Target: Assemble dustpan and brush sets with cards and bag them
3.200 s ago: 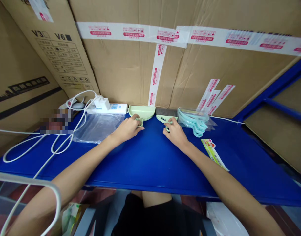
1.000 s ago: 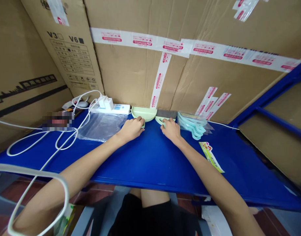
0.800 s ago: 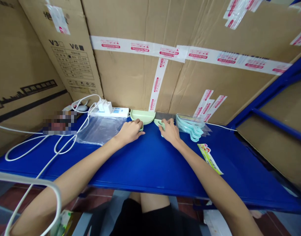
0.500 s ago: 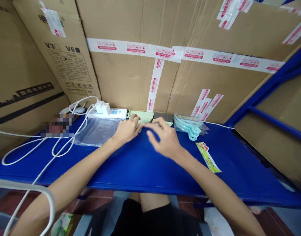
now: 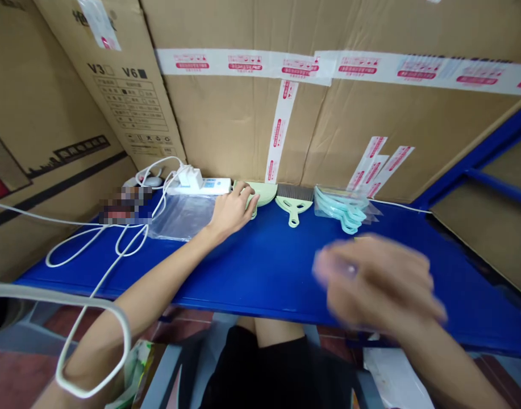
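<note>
My left hand [image 5: 233,211] rests at the back of the table, its slightly bent fingers apart and touching a pale green mini dustpan [image 5: 264,193], partly covering it. To the dustpan's right lies a small hand brush [image 5: 293,209] with grey bristles and a pale green handle with a hole. Beside that are light blue plastic pieces [image 5: 341,209] in a clear bag. My right hand [image 5: 377,284] is smeared by motion above the right part of the table. Its fingers look bent, but whether anything is in them cannot be made out.
A blue table [image 5: 251,272] meets cardboard walls [image 5: 226,119] at the back. Left of the dustpan are a clear plastic bag [image 5: 183,217] and a white power strip [image 5: 215,186]. White cables [image 5: 83,311] loop across the left side. A blue metal frame [image 5: 477,153] stands at right.
My right hand has left the dustpan and brush area and moved right and nearer, now covering most of the yellow-green label. My left hand stays at the dustpan. The brush is now uncovered.
</note>
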Motion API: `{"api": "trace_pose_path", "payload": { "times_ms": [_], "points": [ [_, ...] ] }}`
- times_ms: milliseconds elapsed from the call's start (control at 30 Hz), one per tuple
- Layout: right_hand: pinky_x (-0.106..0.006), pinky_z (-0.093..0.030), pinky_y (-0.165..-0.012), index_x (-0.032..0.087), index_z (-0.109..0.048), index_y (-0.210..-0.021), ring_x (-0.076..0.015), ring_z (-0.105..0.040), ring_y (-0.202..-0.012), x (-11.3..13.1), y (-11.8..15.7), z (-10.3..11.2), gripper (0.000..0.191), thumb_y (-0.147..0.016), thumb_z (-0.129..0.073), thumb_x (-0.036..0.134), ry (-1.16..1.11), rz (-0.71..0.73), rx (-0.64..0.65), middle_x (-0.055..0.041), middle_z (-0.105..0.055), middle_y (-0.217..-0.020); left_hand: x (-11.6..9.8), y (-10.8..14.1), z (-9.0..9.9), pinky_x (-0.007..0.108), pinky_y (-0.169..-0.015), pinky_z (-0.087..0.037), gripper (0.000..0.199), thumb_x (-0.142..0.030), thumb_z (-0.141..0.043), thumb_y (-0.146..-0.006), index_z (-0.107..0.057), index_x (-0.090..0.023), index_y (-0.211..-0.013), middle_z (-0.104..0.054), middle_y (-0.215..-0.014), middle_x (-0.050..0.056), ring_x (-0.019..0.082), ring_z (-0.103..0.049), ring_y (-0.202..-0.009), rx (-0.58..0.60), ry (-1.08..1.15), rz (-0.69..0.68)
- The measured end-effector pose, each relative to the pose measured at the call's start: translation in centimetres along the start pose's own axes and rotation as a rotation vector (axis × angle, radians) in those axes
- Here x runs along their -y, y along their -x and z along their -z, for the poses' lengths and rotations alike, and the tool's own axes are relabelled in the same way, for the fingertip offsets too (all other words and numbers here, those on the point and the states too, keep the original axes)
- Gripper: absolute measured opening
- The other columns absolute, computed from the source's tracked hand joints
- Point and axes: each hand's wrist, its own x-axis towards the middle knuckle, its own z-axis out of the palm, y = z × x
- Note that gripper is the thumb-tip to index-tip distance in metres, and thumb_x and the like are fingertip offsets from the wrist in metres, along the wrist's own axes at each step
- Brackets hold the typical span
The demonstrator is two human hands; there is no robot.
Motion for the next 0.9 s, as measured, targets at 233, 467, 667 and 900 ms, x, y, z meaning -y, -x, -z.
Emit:
{"api": "trace_pose_path", "payload": {
  "times_ms": [233, 467, 667, 900],
  "points": [
    [-0.057, -0.054, -0.086, 0.011, -0.057, -0.146, -0.0475, -0.072, -0.107, -14.0, -1.2, -0.1, 0.078, -0.103, -0.038, 0.073, 0.791, -0.838, 0.670, -0.0304, -0.070, -0.125, 0.3, -0.1, -0.6, 0.040, -0.078, -0.057, 0.038, -0.042, -0.040, -0.112, -0.068, -0.019, -0.123, -0.066, -0.134, 0.013, 0.027, -0.072, -0.098, 0.044, 0.012, -0.010],
    [-0.055, -0.054, -0.089, 0.020, -0.055, -0.152, -0.0468, -0.072, -0.113, -16.0, 2.7, -2.5, 0.062, -0.098, -0.057, 0.051, 0.747, -0.844, 0.755, -0.0262, -0.073, -0.125, 2.8, -0.2, -2.1, 0.055, -0.103, -0.057, 0.070, -0.059, -0.074, -0.094, -0.055, -0.017, -0.146, -0.048, -0.150, 0.024, 0.043, -0.044, -0.143, 0.182, 0.030, -0.356],
    [-0.049, -0.055, -0.088, 0.016, -0.065, -0.145, -0.0411, -0.074, -0.107, -17.4, 3.2, -2.6, 0.054, -0.097, -0.057, 0.039, 0.708, -0.852, 0.618, -0.0250, -0.075, -0.119, 3.9, -0.4, -3.5, 0.056, -0.107, -0.056, 0.057, -0.038, -0.071, -0.097, -0.051, -0.019, -0.146, -0.047, -0.149, 0.021, 0.040, -0.041, -0.144, 0.235, 0.019, -0.324],
    [-0.046, -0.052, -0.096, 0.010, -0.077, -0.130, -0.0387, -0.072, -0.110, -18.9, 3.6, -2.5, 0.048, -0.101, -0.055, 0.042, 0.650, -0.797, 0.391, -0.0251, -0.078, -0.117, 3.4, -0.2, -3.3, 0.058, -0.114, -0.050, 0.061, -0.049, -0.070, -0.098, -0.052, -0.018, -0.148, -0.049, -0.149, 0.021, 0.040, -0.044, -0.143, 0.190, 0.083, -0.364]
  ]
}}
